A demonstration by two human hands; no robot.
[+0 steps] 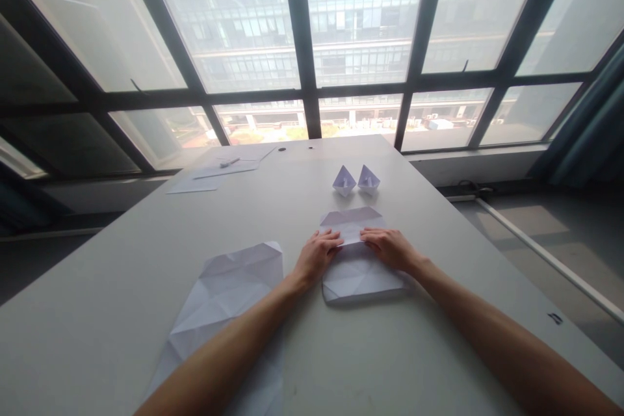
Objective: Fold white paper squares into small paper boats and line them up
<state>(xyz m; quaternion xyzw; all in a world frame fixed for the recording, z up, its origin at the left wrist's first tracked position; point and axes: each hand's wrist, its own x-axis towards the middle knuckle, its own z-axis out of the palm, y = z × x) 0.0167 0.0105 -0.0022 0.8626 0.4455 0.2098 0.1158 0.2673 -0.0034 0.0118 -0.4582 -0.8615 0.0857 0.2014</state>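
Note:
A partly folded sheet of white paper lies in front of me, with creases and turned-in corners at its far and near ends. My left hand grips its left side at a raised crosswise fold. On the right side of the same fold, my right hand holds the paper with its fingers bent, the thumb mostly hidden. Another creased white sheet lies to the left, partly under my left forearm. Just beyond the paper stand two small folded paper boats, side by side.
Flat white sheets lie at the table's far left, with a white pen-like object on top. The white table reaches to large windows. A small black mark is near its right edge.

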